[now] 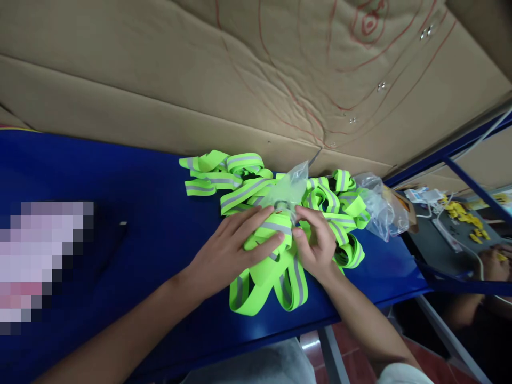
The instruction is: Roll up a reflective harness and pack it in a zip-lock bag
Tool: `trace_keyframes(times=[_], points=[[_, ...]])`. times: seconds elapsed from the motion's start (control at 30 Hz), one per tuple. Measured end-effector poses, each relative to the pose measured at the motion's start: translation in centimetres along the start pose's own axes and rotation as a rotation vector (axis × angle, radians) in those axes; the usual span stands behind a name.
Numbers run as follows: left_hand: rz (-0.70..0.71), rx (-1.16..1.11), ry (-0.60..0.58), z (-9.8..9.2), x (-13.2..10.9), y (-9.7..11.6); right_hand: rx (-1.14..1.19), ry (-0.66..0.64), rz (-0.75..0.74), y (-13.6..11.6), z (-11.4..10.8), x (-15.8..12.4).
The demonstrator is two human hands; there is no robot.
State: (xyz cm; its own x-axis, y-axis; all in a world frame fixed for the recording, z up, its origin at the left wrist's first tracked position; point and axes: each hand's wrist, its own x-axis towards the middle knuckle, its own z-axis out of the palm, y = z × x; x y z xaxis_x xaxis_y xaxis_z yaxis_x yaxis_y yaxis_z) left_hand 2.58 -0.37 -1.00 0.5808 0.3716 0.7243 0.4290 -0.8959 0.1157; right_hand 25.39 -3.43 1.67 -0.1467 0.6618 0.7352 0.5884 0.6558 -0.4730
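Note:
My left hand [230, 253] wraps round a folded bundle of neon yellow-green reflective straps [266, 274] with grey stripes, pressing it on the blue table [152, 213]. My right hand [318, 240] pinches the edge of a small clear plastic bag [288, 188] at the bundle's top, where the straps meet the bag's mouth. Loops of the bundle hang toward the table's near edge.
More neon straps lie in piles behind [224, 173] and to the right [340, 202]. A heap of clear bags [380, 208] sits at the table's right end. A cardboard wall [240, 80] backs the table. Another person's hand [494, 264] works at a neighbouring bench with yellow pieces [466, 213].

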Motion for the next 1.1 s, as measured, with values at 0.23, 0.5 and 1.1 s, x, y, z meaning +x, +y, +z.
trace_keyframes(times=[0.23,0.5,1.1], points=[[0.013,0.246,-0.134,0.6,-0.1,0.4,-0.236,-0.180,0.003,0.9,-0.9,1.2],[0.043,0.230,-0.201,1.3,-0.3,0.8,-0.286,-0.326,0.077,1.0,-1.0,1.0],[0.004,0.012,-0.092,1.6,-0.5,2.3,0.016,-0.212,0.410,-0.3,0.2,0.8]])
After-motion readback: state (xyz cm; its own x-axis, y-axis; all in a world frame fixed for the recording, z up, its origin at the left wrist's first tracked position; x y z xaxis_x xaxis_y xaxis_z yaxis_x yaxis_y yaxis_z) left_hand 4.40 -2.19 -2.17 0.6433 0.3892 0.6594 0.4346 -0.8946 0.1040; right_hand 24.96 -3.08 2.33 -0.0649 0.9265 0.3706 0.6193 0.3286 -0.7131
